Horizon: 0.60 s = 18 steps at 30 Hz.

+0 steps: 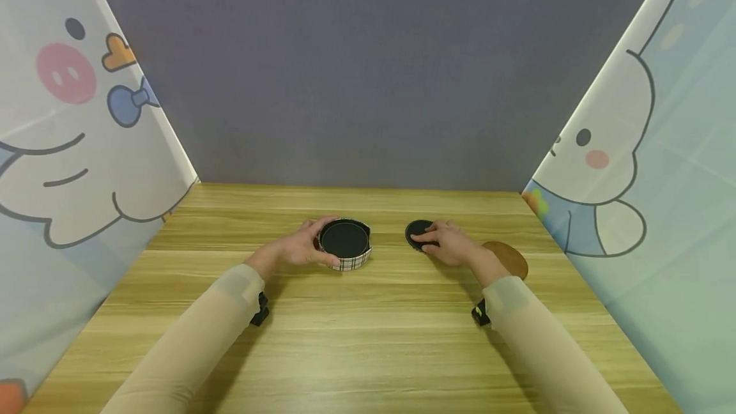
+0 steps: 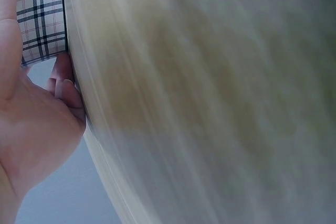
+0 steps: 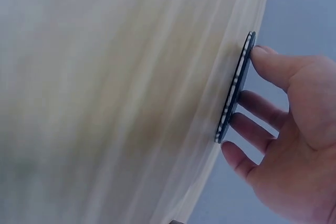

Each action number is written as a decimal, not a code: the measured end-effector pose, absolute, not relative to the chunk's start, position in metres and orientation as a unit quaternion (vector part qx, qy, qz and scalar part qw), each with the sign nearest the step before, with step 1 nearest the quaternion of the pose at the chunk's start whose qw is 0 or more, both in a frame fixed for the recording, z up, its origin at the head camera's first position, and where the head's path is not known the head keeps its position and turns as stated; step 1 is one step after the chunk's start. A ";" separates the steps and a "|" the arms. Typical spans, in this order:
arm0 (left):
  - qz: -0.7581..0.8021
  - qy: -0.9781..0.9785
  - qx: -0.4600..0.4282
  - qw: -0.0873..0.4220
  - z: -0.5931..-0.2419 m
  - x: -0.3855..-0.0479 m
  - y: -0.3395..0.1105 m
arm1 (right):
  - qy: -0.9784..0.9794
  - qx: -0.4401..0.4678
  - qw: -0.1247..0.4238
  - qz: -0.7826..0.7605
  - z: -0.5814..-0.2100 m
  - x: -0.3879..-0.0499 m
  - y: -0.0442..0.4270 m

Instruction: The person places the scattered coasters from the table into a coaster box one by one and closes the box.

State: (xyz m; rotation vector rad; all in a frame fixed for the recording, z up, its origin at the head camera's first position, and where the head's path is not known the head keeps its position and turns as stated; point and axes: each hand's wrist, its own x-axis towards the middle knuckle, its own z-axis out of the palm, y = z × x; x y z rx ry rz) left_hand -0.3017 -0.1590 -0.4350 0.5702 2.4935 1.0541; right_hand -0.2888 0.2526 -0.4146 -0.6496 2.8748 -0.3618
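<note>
A round holder point(image 1: 352, 264) with a plaid outer wall and a notch in its right side stands on the table, a black disc-shaped coaster point(image 1: 344, 239) lying inside. My left hand point(image 1: 300, 246) grips the holder from the left, thumb against the near wall and fingers round the far side. In the left wrist view, the plaid wall point(image 2: 42, 17) shows beside the palm. To the right, my right hand point(image 1: 451, 243) holds another black round coaster point(image 1: 416, 230) at table level, thumb and fingers spread across it. Its edge looks pale in the right wrist view.
A brown round disc point(image 1: 508, 259) lies on the wooden table point(image 1: 368, 331), partly behind my right wrist. A grey panel point(image 1: 368, 75) rises at the back edge. Cartoon-printed cloths point(image 1: 75, 145) flank the table on both sides.
</note>
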 end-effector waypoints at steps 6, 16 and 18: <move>0.374 0.886 0.202 0.184 -0.435 -0.302 -0.159 | 0.960 -0.244 0.073 -0.113 -0.413 -0.281 0.248; 0.378 0.884 0.204 0.184 -0.435 -0.301 -0.158 | 0.960 -0.230 0.081 -0.139 -0.417 -0.285 0.251; 0.377 0.884 0.203 0.186 -0.436 -0.301 -0.158 | 0.959 -0.225 0.090 -0.150 -0.419 -0.288 0.252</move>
